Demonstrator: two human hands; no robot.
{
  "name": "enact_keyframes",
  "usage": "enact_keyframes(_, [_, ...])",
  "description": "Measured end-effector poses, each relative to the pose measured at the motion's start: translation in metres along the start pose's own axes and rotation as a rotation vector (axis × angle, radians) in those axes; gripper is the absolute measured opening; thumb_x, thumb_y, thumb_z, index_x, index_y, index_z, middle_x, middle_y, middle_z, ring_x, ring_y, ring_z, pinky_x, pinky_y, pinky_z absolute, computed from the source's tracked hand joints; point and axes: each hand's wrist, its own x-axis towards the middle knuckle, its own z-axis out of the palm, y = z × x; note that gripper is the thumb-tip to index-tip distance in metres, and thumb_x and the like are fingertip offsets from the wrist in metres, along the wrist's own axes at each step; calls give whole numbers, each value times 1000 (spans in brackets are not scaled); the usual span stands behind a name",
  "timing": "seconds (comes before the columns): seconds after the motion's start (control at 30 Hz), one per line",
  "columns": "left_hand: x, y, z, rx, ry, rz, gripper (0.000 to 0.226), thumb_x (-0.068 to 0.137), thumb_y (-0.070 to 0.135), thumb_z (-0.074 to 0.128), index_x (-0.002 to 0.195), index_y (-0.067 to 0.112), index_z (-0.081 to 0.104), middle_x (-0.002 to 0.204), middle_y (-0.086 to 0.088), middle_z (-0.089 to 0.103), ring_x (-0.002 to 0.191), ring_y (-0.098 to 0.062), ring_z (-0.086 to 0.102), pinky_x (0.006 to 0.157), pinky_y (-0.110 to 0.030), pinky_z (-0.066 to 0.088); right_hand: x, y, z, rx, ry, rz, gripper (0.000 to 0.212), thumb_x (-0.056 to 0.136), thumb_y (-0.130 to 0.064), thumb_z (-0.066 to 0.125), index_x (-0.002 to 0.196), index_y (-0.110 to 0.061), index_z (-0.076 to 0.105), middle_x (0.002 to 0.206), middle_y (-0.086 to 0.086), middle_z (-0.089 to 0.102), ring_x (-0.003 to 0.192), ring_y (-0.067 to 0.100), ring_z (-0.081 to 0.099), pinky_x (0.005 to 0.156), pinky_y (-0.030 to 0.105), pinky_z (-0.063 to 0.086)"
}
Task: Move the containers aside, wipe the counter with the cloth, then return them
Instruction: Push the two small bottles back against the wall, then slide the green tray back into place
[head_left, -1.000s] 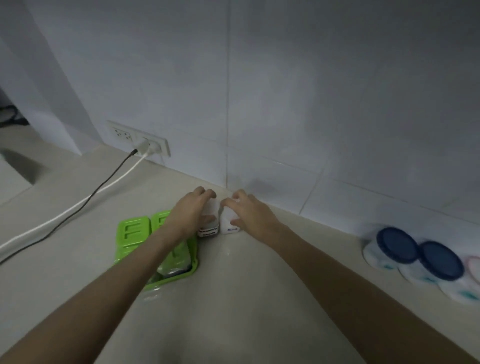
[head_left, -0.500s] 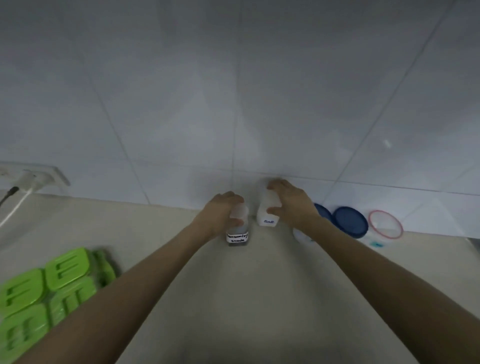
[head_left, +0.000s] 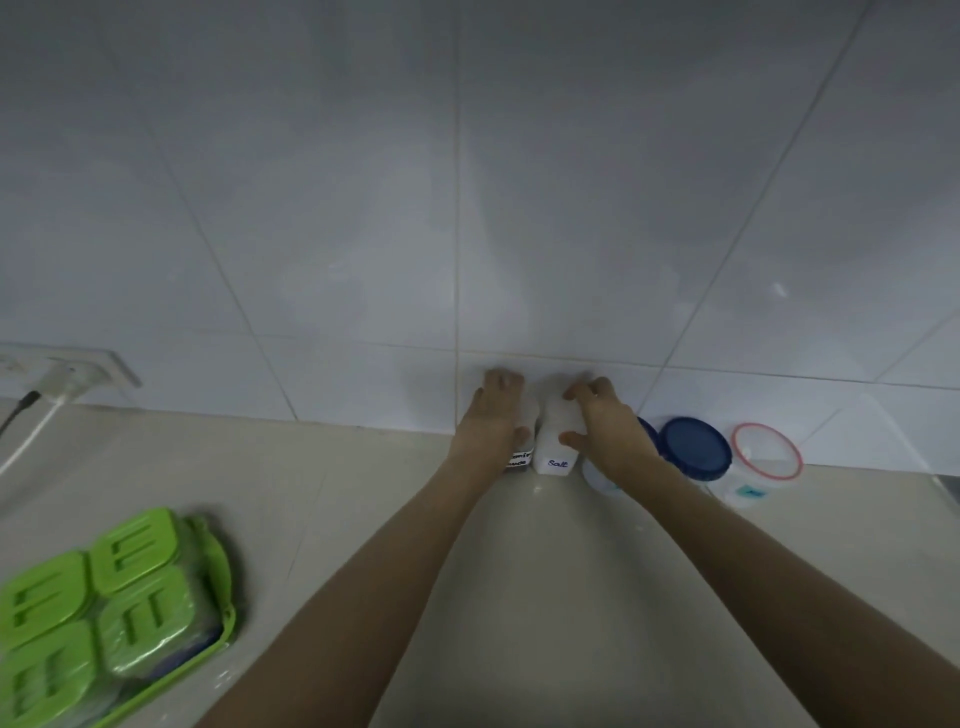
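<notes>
Two small white labelled containers stand side by side on the beige counter (head_left: 519, 597), close to the tiled wall. My left hand (head_left: 492, 421) is closed over the left container (head_left: 520, 458), whose label is partly hidden. My right hand (head_left: 605, 428) grips the container labelled "Salt" (head_left: 555, 441). Both containers rest on the counter, touching or nearly touching each other. No cloth is in view.
A green tray of green-lidded boxes (head_left: 109, 618) sits at the near left. To the right along the wall stand blue-lidded tubs (head_left: 693, 449) and a clear tub with a red-rimmed lid (head_left: 766, 452). A wall socket with plugged cables (head_left: 57, 374) is at far left.
Both hands have carried the two small containers from beside the green tray rightward and back toward the wall, next to the blue-lidded tubs. The view has turned right with them.
</notes>
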Motion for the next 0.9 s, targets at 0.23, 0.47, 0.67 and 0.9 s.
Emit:
enact_keyframes(0.23, [-48,-35,-32,-16,24,-95,55,88,22,60,137,11,38,130,-16,45,119,-34,47,95,-46,47,-42,-10,-2,77,357,-135,29,81,-4,67,109,1,59,131,22,48,105,36,56,88,41,50])
enact_keyframes(0.47, [-166,-120,-78,106,126,-285,38,90,22,55,126,11,50,123,-14,53,114,-33,51,90,-43,48,-83,-72,38,-37,243,-272,17,74,-6,70,90,-6,63,88,15,60,80,37,59,70,41,47])
enact_keyframes(0.67, [-272,-168,-97,229,107,-362,30,84,22,62,110,7,61,112,-16,59,105,-35,56,89,-42,45,-104,-177,102,146,-370,-330,33,88,-32,62,110,-7,58,113,15,55,106,28,55,95,39,43])
enact_keyframes(0.9, [-351,-196,-95,-24,459,-896,67,80,34,71,134,5,45,141,-22,42,131,-38,39,109,-45,35,-123,-278,165,531,-607,-35,72,85,-61,50,130,-4,45,131,17,56,119,29,54,105,43,42])
